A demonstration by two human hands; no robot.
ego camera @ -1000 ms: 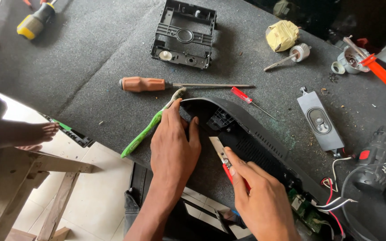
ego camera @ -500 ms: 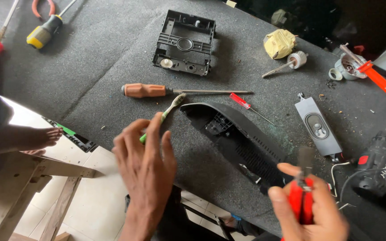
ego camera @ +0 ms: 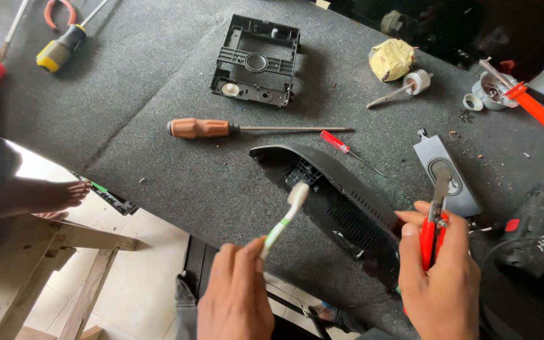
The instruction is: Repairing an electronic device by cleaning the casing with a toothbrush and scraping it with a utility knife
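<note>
My left hand (ego camera: 234, 296) holds a green and white toothbrush (ego camera: 284, 217) by its handle, the bristle head raised over the near end of a long black plastic casing (ego camera: 335, 201). That casing lies slanted across the dark felt table (ego camera: 158, 126). My right hand (ego camera: 442, 271) grips red-handled pliers (ego camera: 434, 217), jaws pointing up, at the casing's right end. Neither hand touches the casing.
An orange-handled screwdriver (ego camera: 221, 128), a small red screwdriver (ego camera: 341, 146) and a black plastic frame (ego camera: 256, 61) lie beyond the casing. A grey speaker plate (ego camera: 445, 173) and a red and black drill (ego camera: 536, 239) sit right. A bare foot (ego camera: 51, 196) rests below the table's left edge.
My left hand lifted off the casing, picked up the toothbrush and raised it. My right hand moved right and now holds the pliers upright.
</note>
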